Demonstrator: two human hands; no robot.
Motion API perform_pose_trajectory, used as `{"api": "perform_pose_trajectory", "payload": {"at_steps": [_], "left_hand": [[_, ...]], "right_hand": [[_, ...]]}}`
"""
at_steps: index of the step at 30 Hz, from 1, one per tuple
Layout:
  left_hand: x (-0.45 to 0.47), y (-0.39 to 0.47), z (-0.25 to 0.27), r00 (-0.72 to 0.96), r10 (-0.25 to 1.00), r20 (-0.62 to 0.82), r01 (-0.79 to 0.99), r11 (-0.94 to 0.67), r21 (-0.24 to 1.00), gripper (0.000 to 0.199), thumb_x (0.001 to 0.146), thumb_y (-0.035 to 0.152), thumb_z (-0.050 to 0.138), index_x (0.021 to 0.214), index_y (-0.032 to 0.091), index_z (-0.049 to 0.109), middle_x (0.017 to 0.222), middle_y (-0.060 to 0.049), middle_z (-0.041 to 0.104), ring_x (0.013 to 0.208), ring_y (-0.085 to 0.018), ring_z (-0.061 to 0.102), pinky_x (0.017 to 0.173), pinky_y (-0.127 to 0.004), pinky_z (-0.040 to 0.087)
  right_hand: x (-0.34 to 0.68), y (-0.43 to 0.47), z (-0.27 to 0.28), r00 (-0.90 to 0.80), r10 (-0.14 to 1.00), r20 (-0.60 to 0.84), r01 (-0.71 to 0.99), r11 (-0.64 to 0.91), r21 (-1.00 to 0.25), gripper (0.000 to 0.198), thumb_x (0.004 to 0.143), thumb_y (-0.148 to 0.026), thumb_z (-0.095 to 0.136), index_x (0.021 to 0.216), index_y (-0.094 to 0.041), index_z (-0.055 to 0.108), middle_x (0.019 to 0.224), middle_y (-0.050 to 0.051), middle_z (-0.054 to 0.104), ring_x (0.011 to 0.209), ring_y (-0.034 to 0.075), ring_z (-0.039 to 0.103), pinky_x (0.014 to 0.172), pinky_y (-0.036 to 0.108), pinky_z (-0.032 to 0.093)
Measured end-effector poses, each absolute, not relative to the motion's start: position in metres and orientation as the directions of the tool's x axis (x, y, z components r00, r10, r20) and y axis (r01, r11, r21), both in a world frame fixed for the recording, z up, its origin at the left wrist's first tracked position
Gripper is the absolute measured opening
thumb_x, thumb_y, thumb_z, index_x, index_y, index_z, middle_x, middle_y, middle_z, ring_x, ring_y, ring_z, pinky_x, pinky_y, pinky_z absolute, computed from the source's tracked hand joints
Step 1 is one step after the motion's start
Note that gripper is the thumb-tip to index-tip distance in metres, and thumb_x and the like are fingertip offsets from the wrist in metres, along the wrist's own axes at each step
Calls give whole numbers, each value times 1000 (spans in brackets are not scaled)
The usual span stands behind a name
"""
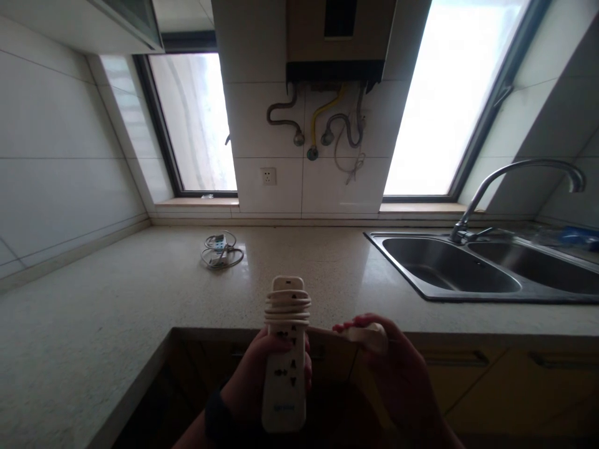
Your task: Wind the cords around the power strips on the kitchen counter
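Observation:
A white power strip (283, 399) stands lengthwise in front of me, with its own cord (287, 307) wound several times round its upper part. My left hand (255, 365) is closed round the strip's middle, the thumb lying across its sockets. To the right, my right hand (397, 368) grips the white plug (369, 337) at the cord's end. A short stretch of cord runs between the plug and the windings. Both hands are in front of the counter's edge.
On the counter (318, 262) lies another power strip with a coiled cord (221, 249). A double steel sink (435, 293) with a tall faucet (519, 165) is at the right. A water heater (339, 37) with hoses hangs above a wall outlet (268, 176). Drawers are below.

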State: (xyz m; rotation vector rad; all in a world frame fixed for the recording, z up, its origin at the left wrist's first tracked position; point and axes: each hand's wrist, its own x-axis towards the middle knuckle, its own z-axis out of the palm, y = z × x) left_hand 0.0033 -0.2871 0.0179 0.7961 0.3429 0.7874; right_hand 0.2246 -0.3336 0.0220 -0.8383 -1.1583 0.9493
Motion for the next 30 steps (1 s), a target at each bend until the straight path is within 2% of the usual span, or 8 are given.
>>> {"api": "perform_pose_trajectory", "payload": {"at_steps": [5,8,12,16,19,22,27,30], "left_hand": [[10,-292,25,491,857,-156,-410,385,827,36,74,27,66,104,14,52,76,-7,65,64,-23,65,61,-36,49],[15,-296,23,445,877,-181,-366,363,857,48,71,29,71,112,16,49,80,-6,66,65,-22,65,62,-35,49],[21,-296,20,370,920,-130,-351,268,897,59,72,30,77,122,18,47,92,-6,67,75,-19,64,68,-30,49],[23,-294,24,348,937,27,-293,81,953,67,75,35,81,127,19,43,109,-9,65,98,-22,63,85,-31,48],[21,-294,28,399,905,149,-213,-66,975,102,69,26,86,146,21,19,125,-14,59,113,-25,59,100,-33,43],[15,-296,32,539,825,173,-245,-42,968,131,68,20,86,153,26,-14,142,-18,48,128,-27,51,109,-37,37],[4,-304,45,671,738,74,-218,101,971,118,84,30,73,153,30,-23,150,-19,38,122,-27,55,100,-39,44],[4,-308,50,678,735,20,-127,90,988,111,88,34,68,153,30,-23,151,-20,36,110,-24,60,92,-37,49]], "right_hand": [[213,-337,24,38,972,231,-224,234,-946,56,70,-23,81,117,-24,51,100,5,74,89,12,74,76,18,64],[203,-336,21,-48,984,172,-284,152,-947,49,68,-25,82,106,-22,51,94,3,73,78,9,72,67,16,61],[191,-334,21,-90,968,236,-15,236,-972,29,76,-28,76,98,-17,60,90,1,71,80,4,68,72,9,56],[183,-332,35,-162,875,455,246,483,-841,20,83,-29,67,100,-17,67,93,2,71,85,3,66,74,6,53],[180,-331,43,-209,767,607,355,638,-683,20,83,-26,67,102,-19,68,93,2,71,89,4,66,79,7,53],[180,-332,46,-220,711,668,394,691,-606,26,85,-23,63,111,-23,66,100,3,71,94,5,66,85,9,55],[180,-343,39,-109,810,576,460,555,-693,32,89,-28,58,121,-26,57,111,4,68,98,6,67,88,11,57],[180,-347,31,-7,868,497,399,458,-794,35,93,-30,50,127,-27,40,118,6,66,91,4,68,78,10,58]]}}
